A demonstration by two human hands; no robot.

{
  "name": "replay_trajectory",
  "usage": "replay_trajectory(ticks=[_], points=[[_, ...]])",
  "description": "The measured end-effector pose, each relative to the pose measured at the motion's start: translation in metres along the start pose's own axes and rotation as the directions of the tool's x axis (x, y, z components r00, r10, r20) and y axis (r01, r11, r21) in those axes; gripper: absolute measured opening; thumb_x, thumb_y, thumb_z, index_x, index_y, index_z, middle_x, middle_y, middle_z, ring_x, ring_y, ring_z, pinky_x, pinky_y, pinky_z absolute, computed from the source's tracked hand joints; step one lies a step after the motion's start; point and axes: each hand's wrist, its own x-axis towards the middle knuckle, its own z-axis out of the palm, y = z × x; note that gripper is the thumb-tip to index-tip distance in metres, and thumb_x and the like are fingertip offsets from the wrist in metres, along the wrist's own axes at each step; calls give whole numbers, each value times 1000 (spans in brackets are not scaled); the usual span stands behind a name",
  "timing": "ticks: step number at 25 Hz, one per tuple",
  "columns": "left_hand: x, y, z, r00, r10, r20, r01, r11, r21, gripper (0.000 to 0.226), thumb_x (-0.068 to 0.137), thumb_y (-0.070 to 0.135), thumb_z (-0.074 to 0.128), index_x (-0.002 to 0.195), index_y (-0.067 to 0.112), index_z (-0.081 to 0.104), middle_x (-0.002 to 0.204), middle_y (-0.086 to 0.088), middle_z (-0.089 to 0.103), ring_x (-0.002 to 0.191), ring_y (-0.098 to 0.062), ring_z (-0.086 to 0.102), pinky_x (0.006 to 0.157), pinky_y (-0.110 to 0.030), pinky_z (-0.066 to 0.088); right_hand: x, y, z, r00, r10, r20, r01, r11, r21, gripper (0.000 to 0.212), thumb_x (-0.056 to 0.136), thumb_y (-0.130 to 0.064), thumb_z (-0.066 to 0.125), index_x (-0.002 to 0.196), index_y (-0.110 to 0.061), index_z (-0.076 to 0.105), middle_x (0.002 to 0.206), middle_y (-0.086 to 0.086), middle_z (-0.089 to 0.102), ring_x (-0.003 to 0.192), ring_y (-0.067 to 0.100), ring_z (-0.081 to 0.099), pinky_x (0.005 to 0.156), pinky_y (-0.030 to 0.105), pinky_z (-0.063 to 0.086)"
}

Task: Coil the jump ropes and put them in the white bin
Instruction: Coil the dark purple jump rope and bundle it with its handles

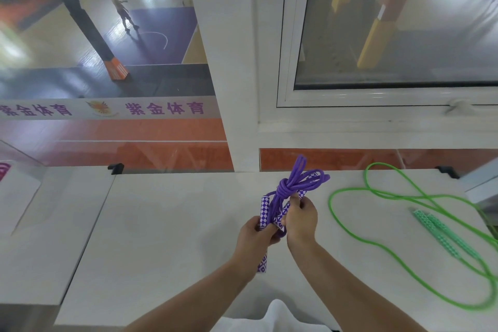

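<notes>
Together, both hands hold the purple jump rope [292, 188] above the desk [175, 224], near its far edge. Left hand [256, 234] grips a checkered handle; right hand [300, 219] pinches the knotted bundle. Beside them, toward the desk's right edge, the green jump rope [404, 224] sprawls uncoiled.

The purple jump rope [292, 191], coiled and knotted with its checkered handles bundled upright, is held above the table [175, 224], while the green jump rope [404, 226] lies uncoiled in loose loops to its right.
</notes>
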Motion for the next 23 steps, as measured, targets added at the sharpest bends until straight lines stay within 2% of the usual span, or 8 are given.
replay_trajectory(ticks=[2,6,8,11,13,14,17,23], points=[[3,-3,1,1000,-5,22,5,1000,22,15,92,10,63,105,7,70,94,-12,77,90,-25,75,86,-32,61,1,-1,-4,1000,-4,-8,4,1000,9,33,102,-25,46,75,-5,51,43,6,51,34,19,47,46,32,42],[10,-7,-5,999,38,29,-44,961,272,36,81,49,76,100,19,71,85,0,78,81,-16,75,83,-35,62,-2,5,-6,997,49,57,-54,995,88,29,101,-24,49,82,-4,56,47,5,53,36,15,47,47,31,45],[13,-7,-15,999,37,30,-44,963,265,27,84,39,78,99,17,71,86,-3,78,80,-17,75,81,-34,62,0,6,-12,971,115,209,-156,969,192,22,101,-19,52,86,-4,58,54,5,54,42,13,47,49,29,45],[15,-1,-34,993,8,117,-27,986,164,20,89,20,76,103,8,70,96,-16,76,85,-24,74,82,-33,62,8,5,-31,782,190,593,-378,902,209,4,93,-7,63,95,-7,60,68,5,58,52,11,47,51,24,42],[17,3,-42,977,-3,213,-29,989,148,22,90,17,75,108,6,69,101,-18,75,93,-28,74,88,-39,61,13,4,-44,661,196,724,-319,947,36,10,92,-7,67,102,-10,64,82,8,63,62,14,52,55,24,45],[16,4,-43,970,-13,242,-22,990,138,23,91,16,74,110,5,69,103,-19,75,96,-30,74,89,-41,60,16,4,-48,644,191,741,-271,962,-12,11,93,-8,67,104,-10,65,86,10,65,66,15,56,60,26,49],[12,1,-41,968,-30,250,14,998,65,25,94,13,70,116,3,67,107,-19,75,101,-33,73,91,-42,60,16,10,-47,705,141,695,-188,982,-9,16,94,-7,66,109,-5,65,88,13,67,69,18,61,68,30,54],[5,-7,-41,979,-13,204,-9,994,105,18,95,11,67,113,8,68,103,-16,76,97,-28,74,87,-36,61,-3,39,-30,900,20,435,-21,1000,-3,12,92,-10,68,102,-7,64,84,10,67,59,14,60,59,27,52]])
